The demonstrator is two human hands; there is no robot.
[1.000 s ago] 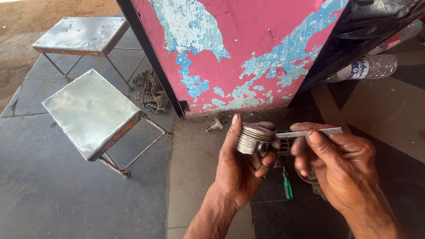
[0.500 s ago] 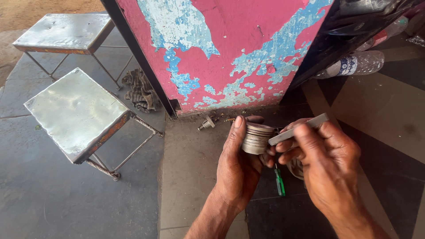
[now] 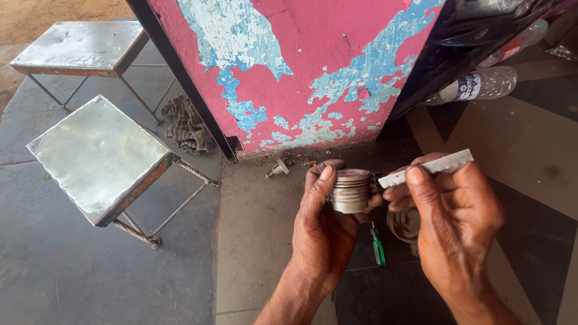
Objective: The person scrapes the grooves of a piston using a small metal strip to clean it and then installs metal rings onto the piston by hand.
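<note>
My left hand (image 3: 322, 225) grips a round grey metal piston (image 3: 350, 190) with grooves around its side, thumb up along its left edge. My right hand (image 3: 454, 222) pinches a flat silver metal strip (image 3: 428, 168), like a small saw blade, between thumb and fingers. The strip's left end points at the piston's right side, close to its grooves. Both hands hover above the floor.
A green-handled screwdriver (image 3: 377, 245) and a pale ring-shaped part (image 3: 404, 224) lie on the floor below my hands. A pink and blue peeling wall (image 3: 313, 66) stands ahead, two metal stools (image 3: 99, 156) at left, a rag (image 3: 186, 123), a small metal part (image 3: 277, 168), a plastic bottle (image 3: 475, 84).
My hands shifted slightly lower in view. The strip has tilted, its right end now raised, and its left end has come closer to the piston's side.
</note>
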